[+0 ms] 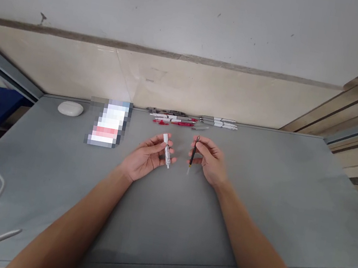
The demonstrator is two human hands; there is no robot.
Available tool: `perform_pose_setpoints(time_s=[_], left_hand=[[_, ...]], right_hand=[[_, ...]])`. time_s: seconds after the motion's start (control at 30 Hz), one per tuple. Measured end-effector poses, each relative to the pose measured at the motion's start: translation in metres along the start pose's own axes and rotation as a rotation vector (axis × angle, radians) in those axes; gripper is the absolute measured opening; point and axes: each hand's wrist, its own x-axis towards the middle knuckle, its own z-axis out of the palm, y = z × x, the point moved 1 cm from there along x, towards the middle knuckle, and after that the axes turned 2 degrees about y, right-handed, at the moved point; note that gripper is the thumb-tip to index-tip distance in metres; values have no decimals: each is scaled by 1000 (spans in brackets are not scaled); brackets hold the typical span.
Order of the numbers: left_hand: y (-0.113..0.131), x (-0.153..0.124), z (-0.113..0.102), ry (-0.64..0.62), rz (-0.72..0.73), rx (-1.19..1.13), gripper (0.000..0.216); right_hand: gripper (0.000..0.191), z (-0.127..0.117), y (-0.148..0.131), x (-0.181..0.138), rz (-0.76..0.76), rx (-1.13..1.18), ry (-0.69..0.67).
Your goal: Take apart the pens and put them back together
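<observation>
Left hand [147, 158]: apart from the right, palm turned partly upward, thumb and fingers closed on a white pen piece [167, 154].
White pen piece: in the left hand, above the front-middle of the surface [163, 223]; long axis slightly aslant, broad white end toward the wall [187, 89], narrower end toward the wearer and a little to the right.
Right hand [212, 162]: thumb and fingers pinched on a slim black rod [193, 152], perhaps a refill.
Slim black rod: long axis nearly in line with the view, pale end beyond a yellowish band directed toward the wearer, other end toward the wall; the two pieces are near each other, not touching, their near ends converging only slightly.
Grip: the thumb on each mid-length presumably leaves both ends free and the pieces easy to turn.
Pens at the back: left group [170, 117] and right group [219, 122] lie crosswise along the rear edge, probably to leave working room in front; a small red piece [160, 122] lies just before the left group.
Left side: phone-like object [108, 124], blurred out, and white rounded case [70, 109], both well apart from the hands.
</observation>
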Motion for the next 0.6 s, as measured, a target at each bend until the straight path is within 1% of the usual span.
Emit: perform_pose_setpoints(time_s=[0.37, 0.47, 0.6], left_hand=[[-1, -3, 1, 4, 45, 21, 18], [-1, -3, 2, 20, 40, 12, 19], [-2, -4, 4, 8, 34, -7, 18]], right_hand=[[21, 0, 2, -1, -15, -26, 21], [20, 0, 2, -1, -22, -23, 25], [18, 1, 3, -1, -23, -23, 33]])
